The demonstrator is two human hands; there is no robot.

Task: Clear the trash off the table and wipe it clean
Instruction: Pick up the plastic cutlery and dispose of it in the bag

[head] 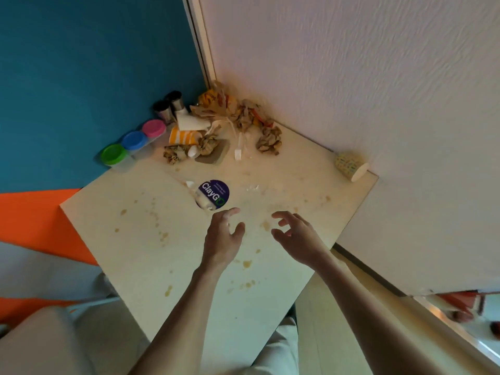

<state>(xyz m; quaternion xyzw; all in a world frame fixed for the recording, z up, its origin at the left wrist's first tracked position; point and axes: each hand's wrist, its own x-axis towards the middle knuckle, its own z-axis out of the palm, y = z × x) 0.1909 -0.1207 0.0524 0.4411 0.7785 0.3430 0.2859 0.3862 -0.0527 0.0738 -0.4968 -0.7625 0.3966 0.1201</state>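
We are holding both hands over the stained counter (135, 239), fingers spread and loosely curled, gripping nothing. The left hand (223, 236) is hovering just short of the round purple sticker (213, 194); the right hand (293, 236) is sitting beside it. The trash pile (232, 123) is lying well beyond both hands, in the far corner, slightly nearer the left.

Stained table (151, 239), littered with trash (243, 115)

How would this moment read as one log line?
left hand open, empty | right hand open, empty | both over stained table | trash pile untouched
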